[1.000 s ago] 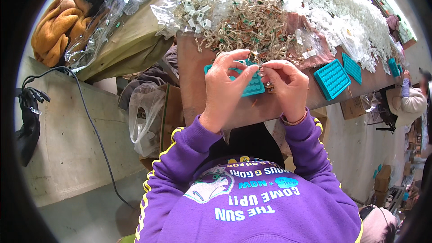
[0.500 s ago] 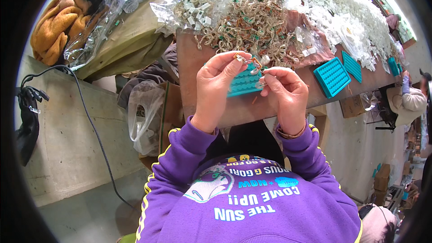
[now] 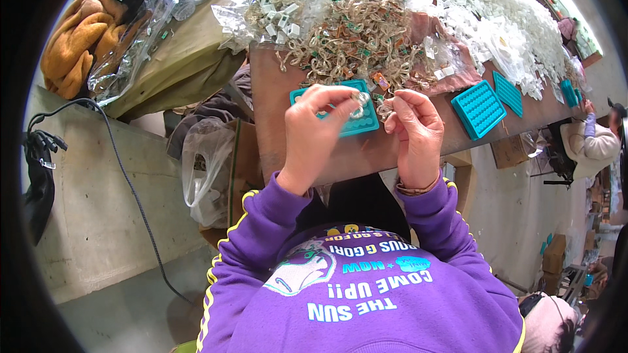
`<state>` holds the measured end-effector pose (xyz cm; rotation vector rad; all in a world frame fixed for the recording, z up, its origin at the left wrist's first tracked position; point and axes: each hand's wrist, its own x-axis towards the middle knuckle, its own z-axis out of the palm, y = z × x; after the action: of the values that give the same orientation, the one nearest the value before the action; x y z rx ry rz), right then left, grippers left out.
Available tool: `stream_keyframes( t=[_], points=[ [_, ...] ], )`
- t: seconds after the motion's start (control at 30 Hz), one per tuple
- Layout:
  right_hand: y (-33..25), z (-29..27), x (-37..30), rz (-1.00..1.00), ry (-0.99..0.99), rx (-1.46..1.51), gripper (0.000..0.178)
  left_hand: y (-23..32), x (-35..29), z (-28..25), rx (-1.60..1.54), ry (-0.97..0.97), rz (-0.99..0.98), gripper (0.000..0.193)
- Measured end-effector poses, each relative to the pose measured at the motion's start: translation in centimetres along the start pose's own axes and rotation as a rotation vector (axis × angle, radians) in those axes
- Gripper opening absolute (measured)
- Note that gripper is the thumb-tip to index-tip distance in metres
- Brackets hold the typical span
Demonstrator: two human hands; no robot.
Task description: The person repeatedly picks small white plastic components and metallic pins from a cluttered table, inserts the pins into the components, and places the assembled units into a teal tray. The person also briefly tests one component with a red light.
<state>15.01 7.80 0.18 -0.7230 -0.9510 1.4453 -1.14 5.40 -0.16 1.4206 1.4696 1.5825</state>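
Observation:
My left hand (image 3: 313,132) pinches a loop of pale, clear-looking thin cable (image 3: 360,106) between thumb and fingers. My right hand (image 3: 418,136), closed at the fingertips, holds a small twisted bit of the same pale wire (image 3: 385,112). Whether the two bits are one piece I cannot tell. Under and behind my left hand lies a teal tray (image 3: 356,127) with rows of hollows, partly covered by the hand. Just beyond the fingers, a small orange part (image 3: 380,80) shows at the near edge of a heap of tangled coiled wires (image 3: 353,39) with green and orange bits.
White blocky parts in clear plastic (image 3: 281,16) lie at the heap's left. Farther right spreads a large mound of white plastic pieces (image 3: 504,33). Two more teal trays, one a ridged tray (image 3: 479,110), rest at the table's right. A plastic bag (image 3: 208,163) hangs beside a cardboard box.
The orange and metallic piece between my hands no longer shows there; a pale cable loop now shows in my left fingers. My right hand has tilted more upright, and more of the tray is visible.

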Motion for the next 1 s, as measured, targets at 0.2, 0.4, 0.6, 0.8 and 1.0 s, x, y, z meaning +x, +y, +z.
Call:
stream_keyframes(
  t=[0.2, 0.4, 0.6, 0.8, 1.0],
  points=[
    [-0.4, -0.7, -0.4, 0.296, -0.131, 0.447, 0.017, -0.5, 1.3, 0.4, -0.186, -0.048, -0.066, 0.048],
    [-0.4, -0.3, -1.3, 0.440, -0.190, 0.325, 0.018, 0.3, -1.3, 0.4, -0.842, -0.192, -0.208, 0.027],
    [-1.5, -0.4, -1.4, 0.317, -0.292, -0.039, 0.013, 0.0, -2.0, -0.1, -0.911, -0.155, -0.248, 0.019],
    [-2.9, -0.8, -1.5, 0.261, -0.349, -0.257, 0.013, -0.2, -2.8, 0.3, -0.940, -0.144, -0.275, 0.018],
    [-2.5, -0.3, -1.6, -0.069, -0.310, -0.517, 0.019, 0.0, -3.3, 0.2, -0.769, -0.181, -0.304, 0.018]
  ],
)
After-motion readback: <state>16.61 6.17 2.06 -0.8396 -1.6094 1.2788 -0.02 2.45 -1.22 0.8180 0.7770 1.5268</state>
